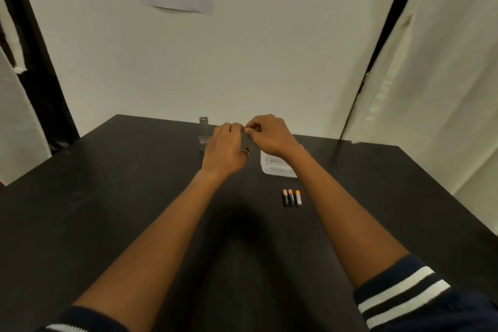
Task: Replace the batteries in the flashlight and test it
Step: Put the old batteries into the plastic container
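Above the matte black table (107, 197), left hand (223, 148) and right hand (266, 135) pinch a small pale piece (246, 129) together.

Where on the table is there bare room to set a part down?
Bare: the table left of the flashlight and left hand, and its near middle between the forearms. Crowded: right of centre, round the box, batteries and right hand.

The left forearm (151, 237) came in from 7 o'clock and the right forearm (342, 210) from 5 o'clock, both reaching toward 12 o'clock. The left hand (225, 149) and right hand (270, 135) met, fingers curled and fingertips touching. Whether they pinched anything could not be told.
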The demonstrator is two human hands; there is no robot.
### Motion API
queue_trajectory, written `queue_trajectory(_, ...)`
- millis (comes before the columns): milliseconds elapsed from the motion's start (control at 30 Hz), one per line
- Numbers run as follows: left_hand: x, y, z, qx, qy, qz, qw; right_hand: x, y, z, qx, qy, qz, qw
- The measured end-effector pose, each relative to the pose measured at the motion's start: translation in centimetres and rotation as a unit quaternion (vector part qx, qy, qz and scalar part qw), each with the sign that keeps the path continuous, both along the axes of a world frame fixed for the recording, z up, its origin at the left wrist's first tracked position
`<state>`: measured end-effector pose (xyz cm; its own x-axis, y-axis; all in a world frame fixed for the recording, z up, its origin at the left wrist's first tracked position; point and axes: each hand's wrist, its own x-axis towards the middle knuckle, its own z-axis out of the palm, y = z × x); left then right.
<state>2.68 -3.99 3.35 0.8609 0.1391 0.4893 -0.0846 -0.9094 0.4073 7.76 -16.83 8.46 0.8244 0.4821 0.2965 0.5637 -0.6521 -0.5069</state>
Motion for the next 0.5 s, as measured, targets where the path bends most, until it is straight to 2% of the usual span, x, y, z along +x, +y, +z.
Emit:
queue_trajectory(233, -1.5, -5.1, -5.2, -0.023, 0.028, -0.04, 0.999, -3.7, -9.2, -4.0, -0.074, 0.071, -0.025, 0.994)
queue_trajectory(367, -1.6, -6.6, -6.9, -0.05, 0.044, -0.02, 0.998, -4.0, -11.1, -6.2, -0.129, 0.118, -0.007, 0.984)
queue_trajectory(500, -1.3, -7.0, -7.8, -0.098, 0.052, 0.0, 0.994, -3.6, -11.4, -7.0, -0.174, 0.124, -0.004, 0.977)
